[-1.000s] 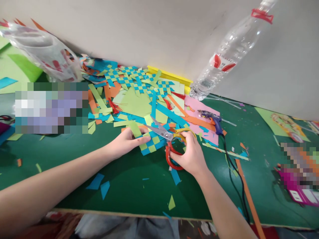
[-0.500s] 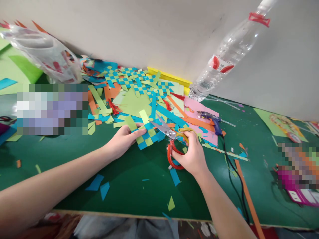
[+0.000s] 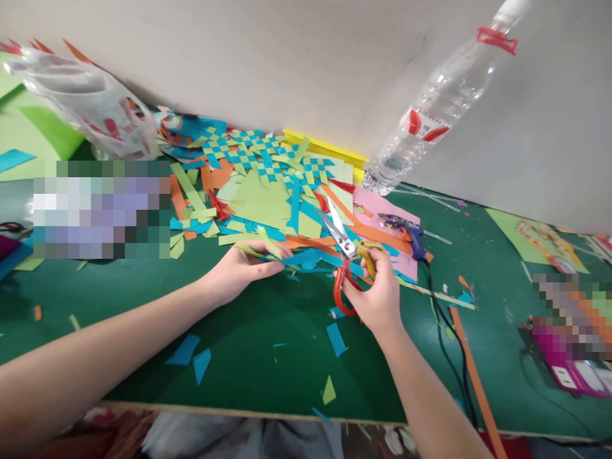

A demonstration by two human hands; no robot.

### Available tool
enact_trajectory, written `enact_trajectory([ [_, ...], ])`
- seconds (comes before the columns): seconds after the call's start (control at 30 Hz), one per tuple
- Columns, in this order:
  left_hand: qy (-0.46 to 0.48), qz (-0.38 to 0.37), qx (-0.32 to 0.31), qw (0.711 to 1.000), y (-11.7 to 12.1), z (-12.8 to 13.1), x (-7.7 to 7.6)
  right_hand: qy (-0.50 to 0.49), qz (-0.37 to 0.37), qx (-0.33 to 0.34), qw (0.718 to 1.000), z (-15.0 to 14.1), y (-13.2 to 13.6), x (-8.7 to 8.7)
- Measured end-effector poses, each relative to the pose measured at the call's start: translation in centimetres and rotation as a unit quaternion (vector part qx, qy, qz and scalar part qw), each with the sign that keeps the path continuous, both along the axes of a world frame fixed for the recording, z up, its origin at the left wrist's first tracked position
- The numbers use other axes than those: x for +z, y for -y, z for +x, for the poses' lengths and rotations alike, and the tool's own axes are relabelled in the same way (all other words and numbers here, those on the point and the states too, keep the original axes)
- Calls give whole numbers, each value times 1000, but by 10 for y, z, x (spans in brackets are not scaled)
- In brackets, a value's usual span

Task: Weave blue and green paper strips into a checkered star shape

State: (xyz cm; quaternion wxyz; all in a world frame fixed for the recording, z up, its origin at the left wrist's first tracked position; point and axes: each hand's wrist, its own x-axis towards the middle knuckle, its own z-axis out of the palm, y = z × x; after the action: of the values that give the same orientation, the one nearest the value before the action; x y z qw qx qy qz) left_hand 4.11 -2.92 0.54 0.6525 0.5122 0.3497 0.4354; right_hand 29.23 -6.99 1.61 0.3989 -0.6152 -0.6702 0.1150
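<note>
My left hand (image 3: pixel 253 264) pinches a woven piece of green and blue paper strips (image 3: pixel 270 245), tilted nearly edge-on so its checkered face barely shows. My right hand (image 3: pixel 375 284) has its fingers in the red and yellow handles of a pair of scissors (image 3: pixel 345 245). The blades are slightly parted, point away from me and are apart from the woven paper. Behind both hands lies a heap of blue-green woven paper pieces (image 3: pixel 243 152), on and around a light green sheet (image 3: pixel 255 201). Blue and orange strips lie between the hands.
A clear plastic bottle (image 3: pixel 435 95) stands at the wall. A blue glue gun (image 3: pixel 415 241) rests on pink paper (image 3: pixel 382 204), its black cord (image 3: pixel 452 331) running toward me. At left are a plastic-wrapped white cup (image 3: pixel 81 102) and a blurred-out patch. Paper scraps dot the green table (image 3: pixel 229 376).
My left hand has tipped the woven paper from face-up to nearly edge-on. My right hand has drawn the scissors right, away from the paper, and their blades now point more steeply away from me.
</note>
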Motion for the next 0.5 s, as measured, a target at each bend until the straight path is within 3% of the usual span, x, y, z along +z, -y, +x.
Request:
enact_trajectory([
  [0.17,22,80,-64,994,-1,0,6,-1,-19,-6,1000,-2,-1,-2],
  [0.5,-12,73,-87,993,2,-4,12,5,-38,-9,999,-3,-2,-4],
])
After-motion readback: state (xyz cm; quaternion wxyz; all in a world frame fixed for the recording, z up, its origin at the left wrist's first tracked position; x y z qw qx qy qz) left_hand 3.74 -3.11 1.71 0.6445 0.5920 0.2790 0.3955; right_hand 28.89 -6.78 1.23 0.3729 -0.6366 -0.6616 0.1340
